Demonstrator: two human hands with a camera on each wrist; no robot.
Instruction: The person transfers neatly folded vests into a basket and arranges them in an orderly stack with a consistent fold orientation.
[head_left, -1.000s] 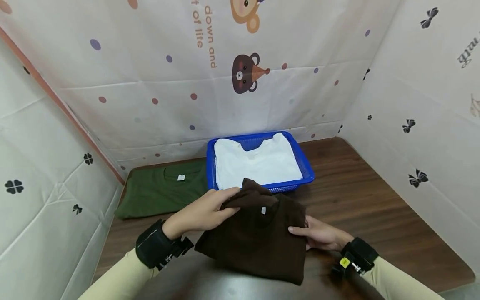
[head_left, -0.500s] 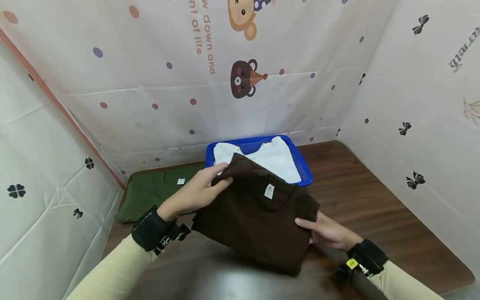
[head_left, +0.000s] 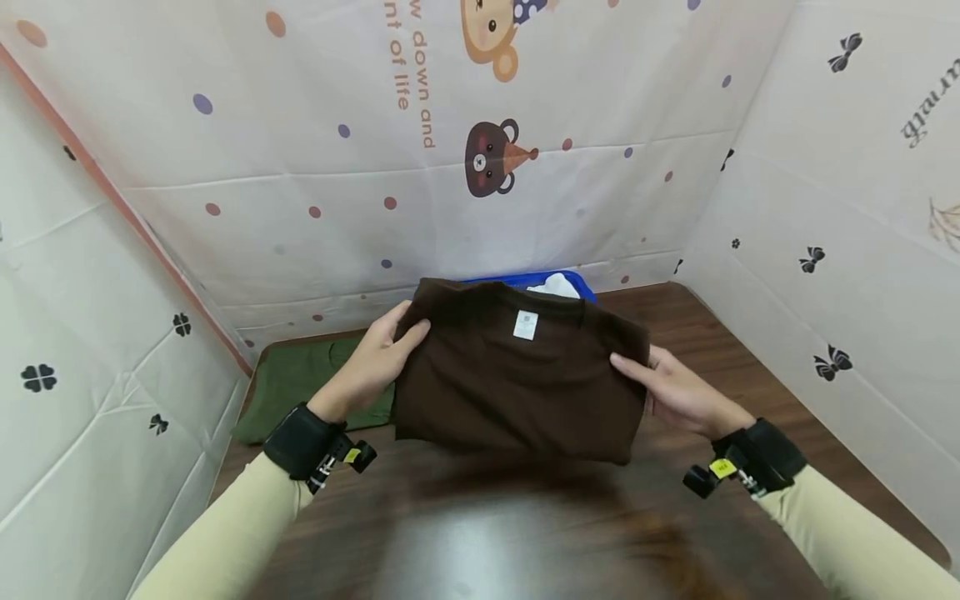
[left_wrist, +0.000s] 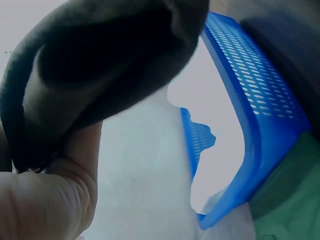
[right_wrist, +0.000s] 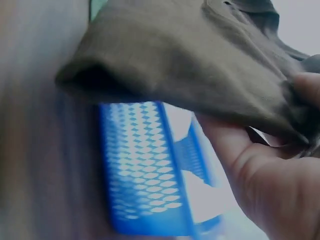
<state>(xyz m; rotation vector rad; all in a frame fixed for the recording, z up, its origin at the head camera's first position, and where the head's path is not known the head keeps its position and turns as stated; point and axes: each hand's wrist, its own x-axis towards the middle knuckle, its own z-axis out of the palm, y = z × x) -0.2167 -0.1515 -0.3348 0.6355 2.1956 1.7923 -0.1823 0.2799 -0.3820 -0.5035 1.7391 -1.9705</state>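
A folded dark brown T-shirt with a white neck label hangs above the table, held between both hands. My left hand pinches its upper left corner, thumb on the front and fingers behind. At the upper right edge my right hand grips the shirt the same way. Behind the brown shirt stands a blue basket, mostly hidden in the head view, with a folded white shirt in it. The left wrist view shows the white shirt lying inside the perforated basket.
A folded dark green shirt lies at the back left of the wooden table, beside the basket. Patterned white curtains enclose the table at the back and both sides.
The brown shirt has risen off the table and moved forward, covering most of the basket. It has straightened from a tilt to nearly level. Both hands have moved up and farther apart with it.
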